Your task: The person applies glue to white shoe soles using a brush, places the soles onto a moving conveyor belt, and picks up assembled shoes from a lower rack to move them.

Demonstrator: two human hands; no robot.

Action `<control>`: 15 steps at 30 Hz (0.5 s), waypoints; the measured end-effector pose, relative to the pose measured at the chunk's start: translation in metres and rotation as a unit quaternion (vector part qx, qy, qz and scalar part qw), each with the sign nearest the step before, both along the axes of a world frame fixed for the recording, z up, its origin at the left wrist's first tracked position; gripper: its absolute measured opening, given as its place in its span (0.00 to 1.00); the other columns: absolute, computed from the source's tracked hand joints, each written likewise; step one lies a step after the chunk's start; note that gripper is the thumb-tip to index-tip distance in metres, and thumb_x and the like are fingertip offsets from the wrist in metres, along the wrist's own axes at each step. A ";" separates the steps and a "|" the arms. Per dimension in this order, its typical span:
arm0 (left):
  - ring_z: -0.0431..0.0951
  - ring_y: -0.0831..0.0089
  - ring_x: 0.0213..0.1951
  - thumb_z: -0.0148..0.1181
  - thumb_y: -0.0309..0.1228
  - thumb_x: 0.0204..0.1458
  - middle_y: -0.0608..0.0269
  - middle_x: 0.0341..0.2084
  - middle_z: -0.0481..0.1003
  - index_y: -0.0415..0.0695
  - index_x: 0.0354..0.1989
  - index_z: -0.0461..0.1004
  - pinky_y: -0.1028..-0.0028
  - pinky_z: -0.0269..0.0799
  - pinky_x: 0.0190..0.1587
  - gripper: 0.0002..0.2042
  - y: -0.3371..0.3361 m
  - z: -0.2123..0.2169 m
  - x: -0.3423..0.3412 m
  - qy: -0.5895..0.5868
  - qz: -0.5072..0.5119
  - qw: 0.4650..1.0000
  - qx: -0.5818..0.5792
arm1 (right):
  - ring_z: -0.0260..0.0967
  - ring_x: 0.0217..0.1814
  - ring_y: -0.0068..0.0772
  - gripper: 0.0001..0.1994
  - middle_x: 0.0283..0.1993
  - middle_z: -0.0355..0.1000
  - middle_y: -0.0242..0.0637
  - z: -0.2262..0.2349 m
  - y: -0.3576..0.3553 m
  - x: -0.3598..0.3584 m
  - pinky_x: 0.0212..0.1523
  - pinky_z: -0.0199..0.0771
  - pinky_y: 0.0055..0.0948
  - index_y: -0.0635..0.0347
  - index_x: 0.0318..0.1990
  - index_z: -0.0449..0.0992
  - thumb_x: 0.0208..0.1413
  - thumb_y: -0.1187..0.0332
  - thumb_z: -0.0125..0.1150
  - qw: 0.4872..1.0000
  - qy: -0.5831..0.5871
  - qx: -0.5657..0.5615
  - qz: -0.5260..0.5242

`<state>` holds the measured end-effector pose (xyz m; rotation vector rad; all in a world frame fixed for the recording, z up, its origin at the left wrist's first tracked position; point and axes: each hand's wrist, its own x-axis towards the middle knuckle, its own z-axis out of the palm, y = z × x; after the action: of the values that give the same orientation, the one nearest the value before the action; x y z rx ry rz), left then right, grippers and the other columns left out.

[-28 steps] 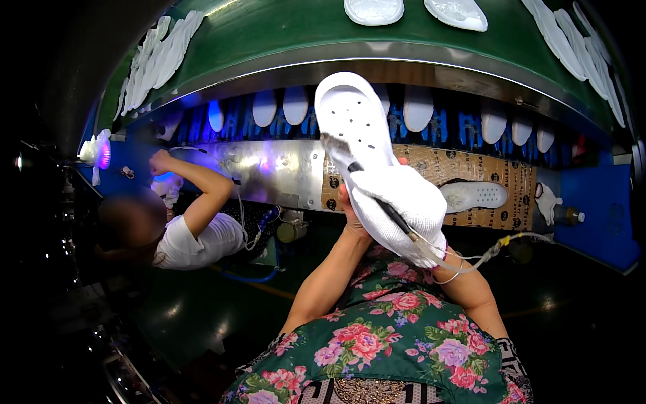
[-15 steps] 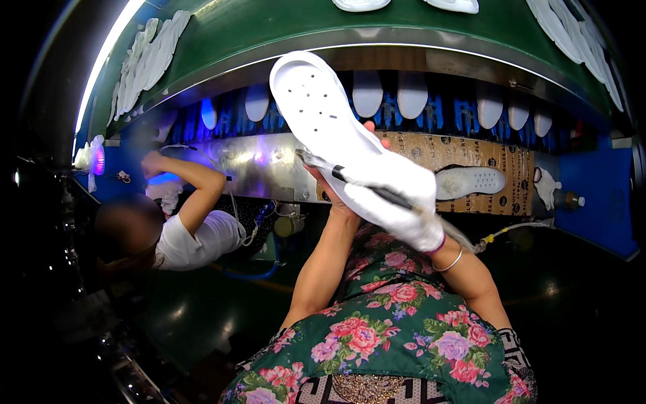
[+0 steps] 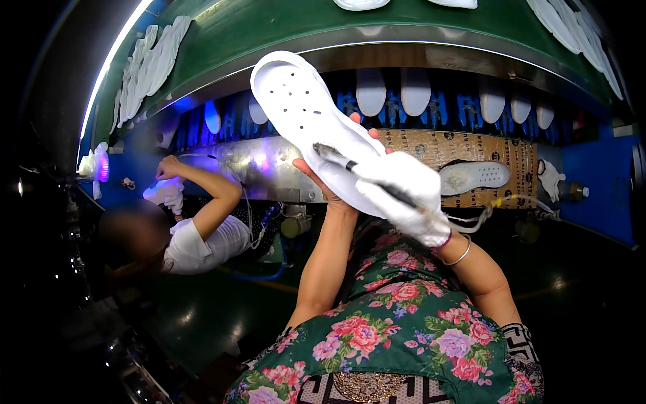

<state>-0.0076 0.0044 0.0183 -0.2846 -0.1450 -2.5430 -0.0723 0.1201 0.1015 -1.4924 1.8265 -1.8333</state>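
Observation:
A white shoe sole (image 3: 293, 101), dotted with small dark holes at its far end, is tilted up in front of me. My left hand (image 3: 332, 193) is bare and closed around its middle from below, with fingertips showing past the right edge. A white knit glove covers my right hand (image 3: 410, 185), which grips a brush (image 3: 331, 156) with a dark handle and a pale, worn tip. The brush tip lies over the hollow inner face of the sole. A thin hose (image 3: 488, 214) runs close by my right wrist; its near end is hidden.
Another sole (image 3: 476, 176) lies on brown cardboard (image 3: 410, 140) at right, near a white glove (image 3: 550, 179) and a bottle (image 3: 577, 192). Upright white soles (image 3: 371, 94) line a blue rack behind. White pieces sit on a green shelf (image 3: 269, 30). A co-worker (image 3: 208, 232) sits left.
The brush tip has gone from the sole's left edge onto its inner face. The sole has shifted slightly left, and the hose by my right wrist has swung.

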 end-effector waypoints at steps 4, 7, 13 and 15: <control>0.67 0.46 0.57 0.54 0.73 0.41 0.55 0.64 0.61 0.50 0.70 0.49 0.36 0.69 0.53 0.53 -0.021 -0.020 0.004 0.045 -0.094 0.988 -0.113 | 0.79 0.40 0.33 0.10 0.38 0.80 0.39 -0.007 0.005 0.014 0.43 0.77 0.28 0.58 0.41 0.82 0.49 0.73 0.68 0.997 0.017 0.001 0.082; 0.67 0.47 0.57 0.53 0.74 0.41 0.55 0.65 0.60 0.48 0.70 0.49 0.36 0.68 0.52 0.54 -0.018 -0.015 0.005 -0.019 -0.038 0.999 -0.034 | 0.79 0.41 0.29 0.08 0.37 0.81 0.37 -0.007 0.006 -0.002 0.43 0.77 0.27 0.59 0.37 0.84 0.48 0.72 0.69 0.990 -0.112 0.012 0.087; 0.67 0.47 0.55 0.52 0.75 0.41 0.52 0.63 0.61 0.45 0.70 0.48 0.41 0.70 0.51 0.55 -0.031 -0.017 0.012 0.014 -0.123 0.988 -0.089 | 0.79 0.39 0.39 0.11 0.38 0.79 0.40 -0.014 0.011 0.013 0.43 0.78 0.29 0.56 0.40 0.82 0.48 0.75 0.69 0.992 0.014 0.027 0.126; 0.68 0.46 0.54 0.53 0.75 0.41 0.48 0.62 0.62 0.45 0.70 0.48 0.43 0.71 0.51 0.56 -0.031 -0.012 0.013 -0.022 -0.134 0.989 -0.060 | 0.79 0.40 0.35 0.10 0.38 0.79 0.38 -0.009 0.013 0.007 0.43 0.78 0.29 0.57 0.40 0.82 0.48 0.73 0.69 0.978 -0.088 0.046 0.184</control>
<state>0.0049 -0.0264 0.0065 -0.3124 -0.2949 -2.8135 -0.0654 0.1335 0.0923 -1.4634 1.4218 -1.6219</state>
